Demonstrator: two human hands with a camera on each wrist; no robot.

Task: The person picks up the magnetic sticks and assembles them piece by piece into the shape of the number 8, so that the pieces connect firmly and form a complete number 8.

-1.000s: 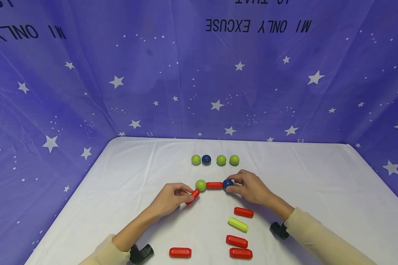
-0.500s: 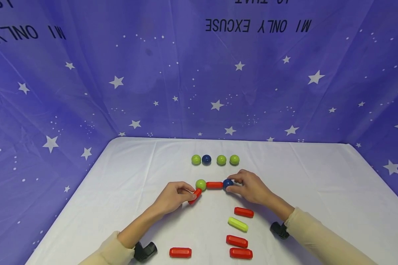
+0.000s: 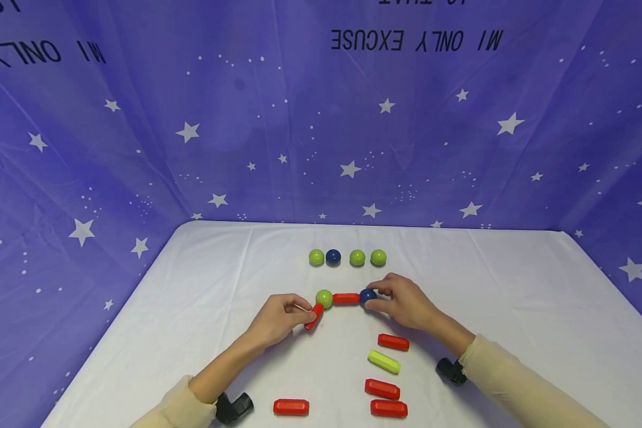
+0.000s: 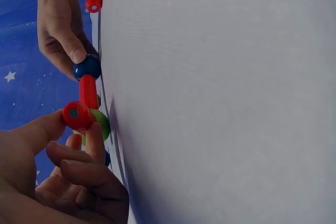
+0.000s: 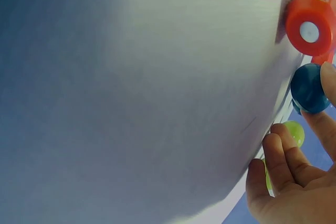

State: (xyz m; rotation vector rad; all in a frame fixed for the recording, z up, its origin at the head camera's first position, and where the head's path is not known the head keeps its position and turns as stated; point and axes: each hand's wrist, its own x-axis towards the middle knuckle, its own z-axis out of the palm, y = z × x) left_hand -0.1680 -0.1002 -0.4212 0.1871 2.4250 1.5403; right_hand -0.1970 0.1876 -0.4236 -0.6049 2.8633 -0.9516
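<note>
My left hand [image 3: 279, 318] pinches a red rod [image 3: 314, 317] between thumb and finger. The rod slants, and its far end touches a green ball [image 3: 324, 299]. From that ball a second red rod [image 3: 346, 298] runs right to a dark blue ball [image 3: 368, 297]. Thumb and finger of my right hand [image 3: 405, 301] grip the blue ball. In the left wrist view, the held rod [image 4: 73, 114] shows a round metal disc in its end. The right wrist view has the blue ball [image 5: 310, 88] between fingertips, with the other fingers loosely bent below it.
Behind the joined pieces, a row holds several balls, green [image 3: 357, 257] and one dark blue [image 3: 333, 257]. Nearer me at right lie a yellow-green rod [image 3: 384, 361] and several red rods [image 3: 382, 389]. Another red rod [image 3: 291, 407] lies front left. A starry purple cloth [image 3: 321, 119] hangs behind the white table [image 3: 513, 333].
My left hand has moved slightly right and away from me, bringing its red rod up against the green ball. The right hand stays still on the blue ball.
</note>
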